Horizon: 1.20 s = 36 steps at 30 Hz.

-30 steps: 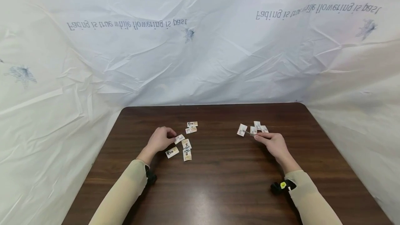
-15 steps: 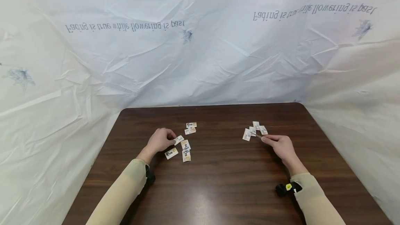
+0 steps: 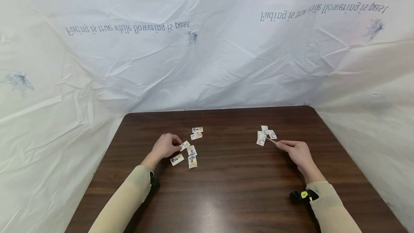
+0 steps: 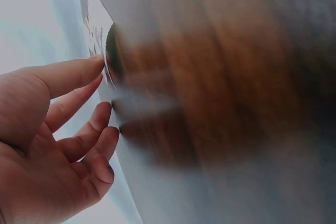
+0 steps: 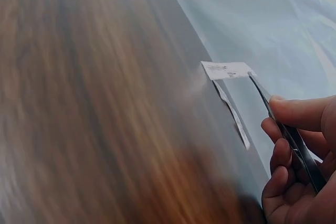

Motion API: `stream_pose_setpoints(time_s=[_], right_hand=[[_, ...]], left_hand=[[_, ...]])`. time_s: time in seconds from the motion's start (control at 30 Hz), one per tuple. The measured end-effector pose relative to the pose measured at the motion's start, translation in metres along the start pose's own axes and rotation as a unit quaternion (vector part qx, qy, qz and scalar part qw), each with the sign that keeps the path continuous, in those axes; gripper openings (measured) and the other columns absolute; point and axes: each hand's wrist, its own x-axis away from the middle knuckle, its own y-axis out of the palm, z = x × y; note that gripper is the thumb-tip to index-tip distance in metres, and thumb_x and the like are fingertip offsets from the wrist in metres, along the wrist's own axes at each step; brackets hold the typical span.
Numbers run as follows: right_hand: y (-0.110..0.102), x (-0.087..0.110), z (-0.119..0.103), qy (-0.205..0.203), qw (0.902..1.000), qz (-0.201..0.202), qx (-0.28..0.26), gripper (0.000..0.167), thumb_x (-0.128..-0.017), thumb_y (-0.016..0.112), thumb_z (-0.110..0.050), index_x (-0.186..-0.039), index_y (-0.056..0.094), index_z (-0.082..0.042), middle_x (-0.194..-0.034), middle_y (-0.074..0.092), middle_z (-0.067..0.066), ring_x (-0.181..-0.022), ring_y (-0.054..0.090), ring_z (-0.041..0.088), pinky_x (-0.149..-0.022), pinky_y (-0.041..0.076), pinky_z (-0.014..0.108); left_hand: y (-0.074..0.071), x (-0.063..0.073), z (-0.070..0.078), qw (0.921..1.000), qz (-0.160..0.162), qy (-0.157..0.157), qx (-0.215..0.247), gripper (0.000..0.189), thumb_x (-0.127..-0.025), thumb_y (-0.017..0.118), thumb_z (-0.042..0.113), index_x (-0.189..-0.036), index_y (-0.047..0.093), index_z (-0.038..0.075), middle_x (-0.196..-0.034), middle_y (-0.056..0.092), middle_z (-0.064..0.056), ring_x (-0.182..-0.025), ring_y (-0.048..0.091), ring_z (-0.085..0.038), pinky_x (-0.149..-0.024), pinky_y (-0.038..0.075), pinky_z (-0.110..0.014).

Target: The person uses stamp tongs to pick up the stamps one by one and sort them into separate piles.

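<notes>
My left hand (image 3: 165, 146) pinches the edge of a small stamp (image 3: 185, 145) between thumb and forefinger, low over the table; in the left wrist view the hand (image 4: 58, 135) has its other fingers loosely bent. In my right hand (image 3: 298, 155) is a pair of tweezers (image 5: 295, 145), held between thumb and fingers. Their tips grip a pale stamp (image 5: 227, 70) by one end, raised above the table in the right wrist view. From the head it overlaps one of the stamps lying beside it. Two more stamps (image 3: 272, 134) lie just behind.
Near my left hand lie several yellowish stamps: a pair (image 3: 192, 156) end to end, a single one (image 3: 176, 159) closer to me, and two (image 3: 197, 129) farther back. The dark wooden table (image 3: 226, 182) meets a white printed sheet (image 3: 213, 64) at the back and sides.
The right hand has moved right and slightly toward me, carrying the stamp in the tweezers rightward until it overlaps the right-hand group. The left hand stays at its stamp.
</notes>
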Motion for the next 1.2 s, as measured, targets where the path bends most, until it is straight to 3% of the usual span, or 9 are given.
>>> stream_pose_setpoints(time_s=[0.53, 0.77, 1.2], right_hand=[[-0.0087, 0.0017, 0.0077, 0.027, 0.9992, 0.022, 0.022, 0.045, -0.105, 0.071, -0.03, -0.127, 0.073, 0.009, -0.14, 0.062, 0.032, -0.132, 0.054, 0.046, -0.1, 0.045, 0.053], [-0.0091, 0.0003, 0.0091, 0.027, 0.9989, 0.016, 0.036, 0.048, -0.107, 0.068, -0.032, -0.131, 0.072, 0.009, -0.141, 0.06, 0.034, -0.135, 0.051, 0.052, -0.106, 0.044, 0.062], [-0.0099, 0.0015, 0.0094, 0.041, 0.9976, 0.023, 0.051, 0.047, -0.107, 0.068, -0.033, -0.132, 0.072, 0.007, -0.144, 0.058, 0.035, -0.137, 0.048, 0.054, -0.108, 0.042, 0.065]], left_hand=[[0.0007, 0.0002, -0.001, 1.0, 0.001, 0.0, -0.005, 0.008, -0.091, 0.085, 0.018, -0.098, 0.081, 0.015, -0.093, 0.069, 0.0, -0.086, 0.061, -0.02, -0.085, 0.053, -0.046], [-0.0015, 0.0006, 0.0007, 1.0, -0.001, 0.0, -0.003, 0.009, -0.092, 0.085, 0.018, -0.1, 0.082, 0.015, -0.097, 0.071, -0.002, -0.092, 0.063, -0.021, -0.088, 0.053, -0.047], [0.0007, -0.0001, 0.0, 1.0, -0.004, -0.004, -0.004, 0.01, -0.092, 0.085, 0.019, -0.101, 0.082, 0.015, -0.099, 0.07, -0.002, -0.094, 0.064, -0.022, -0.089, 0.053, -0.048]])
